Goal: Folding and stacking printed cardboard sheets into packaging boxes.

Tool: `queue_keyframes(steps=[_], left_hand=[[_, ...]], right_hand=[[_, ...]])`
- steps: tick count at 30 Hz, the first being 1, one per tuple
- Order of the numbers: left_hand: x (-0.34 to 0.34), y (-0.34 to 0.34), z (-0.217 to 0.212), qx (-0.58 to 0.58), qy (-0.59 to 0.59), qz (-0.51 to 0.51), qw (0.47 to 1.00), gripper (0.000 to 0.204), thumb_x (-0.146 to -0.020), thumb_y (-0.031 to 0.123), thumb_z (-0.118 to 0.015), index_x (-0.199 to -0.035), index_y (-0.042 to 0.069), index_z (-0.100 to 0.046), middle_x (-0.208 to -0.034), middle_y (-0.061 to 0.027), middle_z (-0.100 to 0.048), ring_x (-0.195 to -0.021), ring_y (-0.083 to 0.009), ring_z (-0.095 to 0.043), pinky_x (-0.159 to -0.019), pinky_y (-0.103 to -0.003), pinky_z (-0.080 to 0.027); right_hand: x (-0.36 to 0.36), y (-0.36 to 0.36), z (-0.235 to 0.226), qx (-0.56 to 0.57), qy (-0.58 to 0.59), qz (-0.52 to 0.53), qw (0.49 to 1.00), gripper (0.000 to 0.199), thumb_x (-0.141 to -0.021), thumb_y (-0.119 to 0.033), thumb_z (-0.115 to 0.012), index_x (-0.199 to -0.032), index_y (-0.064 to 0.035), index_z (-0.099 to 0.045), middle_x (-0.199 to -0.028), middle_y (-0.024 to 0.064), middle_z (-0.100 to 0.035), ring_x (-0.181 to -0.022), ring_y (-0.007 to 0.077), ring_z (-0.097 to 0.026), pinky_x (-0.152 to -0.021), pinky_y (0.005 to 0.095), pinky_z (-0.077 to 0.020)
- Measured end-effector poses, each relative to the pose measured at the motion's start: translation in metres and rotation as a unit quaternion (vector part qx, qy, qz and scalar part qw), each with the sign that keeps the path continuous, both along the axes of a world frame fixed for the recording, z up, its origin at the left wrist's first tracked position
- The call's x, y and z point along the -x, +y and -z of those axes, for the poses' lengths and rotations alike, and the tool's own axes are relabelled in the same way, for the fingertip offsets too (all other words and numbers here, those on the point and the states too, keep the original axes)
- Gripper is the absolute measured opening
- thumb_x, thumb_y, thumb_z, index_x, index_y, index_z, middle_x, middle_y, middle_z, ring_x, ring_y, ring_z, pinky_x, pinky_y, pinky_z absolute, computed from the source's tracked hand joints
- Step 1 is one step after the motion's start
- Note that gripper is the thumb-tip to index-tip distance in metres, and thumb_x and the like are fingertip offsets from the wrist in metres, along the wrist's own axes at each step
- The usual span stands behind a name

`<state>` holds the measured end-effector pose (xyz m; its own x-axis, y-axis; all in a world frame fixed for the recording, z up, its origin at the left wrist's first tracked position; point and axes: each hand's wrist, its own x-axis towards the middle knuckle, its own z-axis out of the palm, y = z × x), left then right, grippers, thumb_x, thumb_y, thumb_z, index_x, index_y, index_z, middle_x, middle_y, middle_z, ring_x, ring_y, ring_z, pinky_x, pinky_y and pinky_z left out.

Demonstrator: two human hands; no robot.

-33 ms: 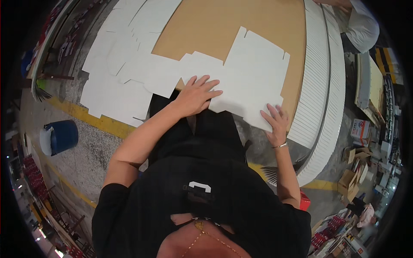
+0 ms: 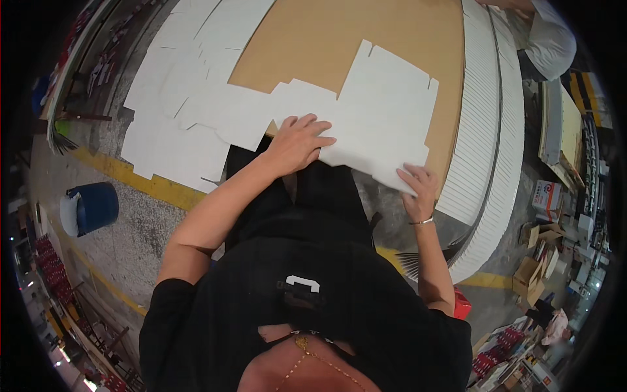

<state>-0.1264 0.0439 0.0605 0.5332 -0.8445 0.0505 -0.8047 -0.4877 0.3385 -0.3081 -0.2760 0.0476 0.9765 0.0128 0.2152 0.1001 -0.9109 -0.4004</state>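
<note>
A white die-cut cardboard blank (image 2: 385, 111), flat and unfolded with notched flaps along its far edge, lies on a brown work table (image 2: 326, 39), its near edge hanging a little past the table's front toward the person. The left hand (image 2: 297, 144) lies palm down on the near-left part of the sheet, fingers spread and flat, pressing rather than clasping. The right hand (image 2: 418, 186) takes the near-right corner, fingers on top; whether the thumb is curled beneath the edge cannot be told from here. The sheet looks thin, light and fairly stiff, broad enough to sag or flap if lifted by one corner, and its smooth face would likely slide easily over the sheets beside it; its slits and flaps seem the weak spots, apt to crease or tear. Holding it at two well-separated points along the near edge, clear of the notches, seems the soundest way. To the left, more white blanks (image 2: 183, 124) overlap one another across the table and over its front. To the right stands a long curved row of white sheets on edge (image 2: 486, 130). On the floor are a yellow line (image 2: 130, 173) and a blue bucket (image 2: 95, 208); another person's white sleeve (image 2: 552, 39) shows at the far right.
</note>
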Motion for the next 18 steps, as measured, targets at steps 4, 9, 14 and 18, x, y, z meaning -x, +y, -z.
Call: queue_keyframes(steps=[4,9,14,18], left_hand=[[-0.002,-0.031,-0.013,0.007,0.128,-0.140,0.982,0.016,-0.079,0.020,-0.073,-0.092,0.011,-0.072,-0.112,-0.0034,-0.064,-0.098,-0.0264,-0.058,-0.080,-0.043,-0.042],[0.015,-0.039,0.030,0.126,-0.064,-0.093,0.986,0.033,-0.078,0.032,-0.074,-0.106,0.015,-0.067,-0.102,-0.0004,-0.059,-0.090,-0.0207,-0.055,-0.073,-0.039,-0.037],[0.025,-0.018,0.006,0.054,-0.088,0.030,0.994,0.063,-0.078,0.022,-0.071,-0.137,0.016,-0.051,-0.131,-0.0044,-0.052,-0.111,-0.0218,-0.051,-0.083,-0.042,-0.039],[-0.025,-0.001,-0.013,-0.045,-0.090,0.145,0.984,0.070,-0.076,0.021,-0.073,-0.141,0.015,-0.047,-0.144,-0.0033,-0.046,-0.124,-0.0211,-0.049,-0.094,-0.044,-0.042]], right_hand=[[-0.016,0.018,0.004,-0.220,-0.010,0.255,0.941,0.056,-0.073,-0.025,-0.080,-0.124,-0.0099,-0.062,-0.109,0.0123,-0.068,-0.097,0.0312,-0.059,-0.089,0.0423,-0.0455],[-0.054,0.034,0.000,-0.013,-0.110,0.214,0.971,0.042,-0.080,-0.021,-0.075,-0.118,-0.0079,-0.064,-0.101,0.0134,-0.065,-0.095,0.0295,-0.062,-0.081,0.0415,-0.0487],[-0.079,0.068,-0.008,-0.080,-0.144,-0.119,0.979,0.027,-0.084,-0.008,-0.066,-0.111,-0.0074,-0.066,-0.096,0.0101,-0.066,-0.095,0.0302,-0.061,-0.089,0.0390,-0.0431],[-0.082,0.062,0.001,-0.123,-0.091,-0.102,0.983,0.022,-0.090,-0.006,-0.059,-0.111,-0.0063,-0.065,-0.088,0.0089,-0.064,-0.085,0.0274,-0.059,-0.085,0.0393,-0.0422]])
